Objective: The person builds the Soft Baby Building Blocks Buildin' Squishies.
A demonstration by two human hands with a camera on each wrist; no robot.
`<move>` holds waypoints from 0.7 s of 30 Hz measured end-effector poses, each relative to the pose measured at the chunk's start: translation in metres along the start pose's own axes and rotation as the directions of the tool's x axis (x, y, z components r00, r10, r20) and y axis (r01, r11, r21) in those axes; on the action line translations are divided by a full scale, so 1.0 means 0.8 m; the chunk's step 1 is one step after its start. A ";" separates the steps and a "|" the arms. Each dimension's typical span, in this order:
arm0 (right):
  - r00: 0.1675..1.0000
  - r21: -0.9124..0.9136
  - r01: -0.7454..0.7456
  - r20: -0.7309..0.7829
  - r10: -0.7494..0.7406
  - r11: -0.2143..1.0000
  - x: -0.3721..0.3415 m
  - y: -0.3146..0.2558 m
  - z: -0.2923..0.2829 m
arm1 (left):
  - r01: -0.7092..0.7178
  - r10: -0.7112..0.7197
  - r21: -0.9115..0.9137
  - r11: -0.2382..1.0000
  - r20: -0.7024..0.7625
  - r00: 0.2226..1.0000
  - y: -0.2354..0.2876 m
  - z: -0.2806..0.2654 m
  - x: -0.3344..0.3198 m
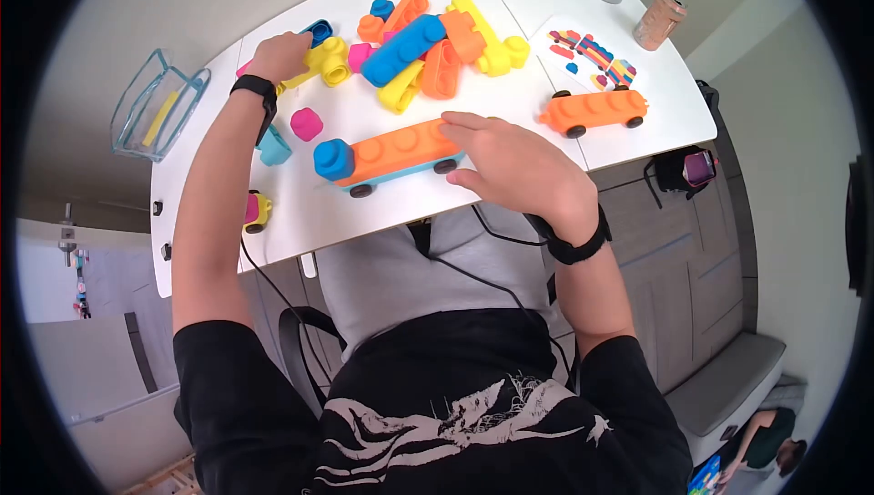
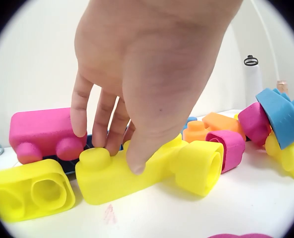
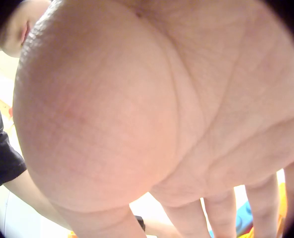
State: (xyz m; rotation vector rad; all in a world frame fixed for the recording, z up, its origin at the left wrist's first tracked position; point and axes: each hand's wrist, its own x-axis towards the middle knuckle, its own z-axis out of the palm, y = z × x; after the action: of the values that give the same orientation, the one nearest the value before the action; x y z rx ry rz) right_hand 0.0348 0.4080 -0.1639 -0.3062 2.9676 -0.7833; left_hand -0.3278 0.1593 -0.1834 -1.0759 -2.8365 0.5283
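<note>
The left hand [image 1: 280, 56] reaches into the pile at the back left. In the left wrist view, this hand [image 2: 152, 74] hangs over a yellow block [image 2: 112, 176], its thumb before the block and its fingers extended behind; firm contact cannot be made out. A pink block [image 2: 42, 129] is beside the fingers. The right hand [image 1: 523, 167] rests extended fingers on the right end of a long orange block [image 1: 382, 154], its thumb near that end. This block lies on a light-blue wheeled base [image 1: 401, 176], with a blue block [image 1: 334, 159] at its left end. The right palm [image 3: 162, 109] fills the right wrist view.
Behind are piled blocks, a blue one [image 1: 403, 51] on top. An orange wheeled piece [image 1: 596, 111], picture sheet [image 1: 601, 53] and can [image 1: 660, 20] are at right. A pink piece [image 1: 307, 124], teal piece [image 1: 273, 146], small yellow vehicle [image 1: 262, 211] and clear case [image 1: 155, 112] are at left.
</note>
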 end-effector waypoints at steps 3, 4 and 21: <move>0.974 -0.009 0.142 -0.177 -0.141 0.990 0.002 0.009 0.012 | -0.005 0.007 -0.126 0.992 0.023 1.000 0.001 -0.018 -0.005; 0.978 0.004 0.137 -0.162 -0.134 0.991 0.002 0.010 0.011 | 0.007 -0.004 -0.119 0.993 0.025 1.000 0.000 -0.023 -0.007; 0.891 0.044 -0.008 -0.453 0.027 0.999 -0.005 0.005 -0.036 | -0.347 0.329 -0.195 0.917 -0.122 0.936 0.133 -0.213 -0.179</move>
State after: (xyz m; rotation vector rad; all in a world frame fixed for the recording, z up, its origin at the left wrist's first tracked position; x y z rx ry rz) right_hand 0.0346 0.4265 -0.1406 -0.1008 3.3699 -1.0406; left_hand -0.1229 0.1900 -0.0504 -1.6036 -2.6873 0.1850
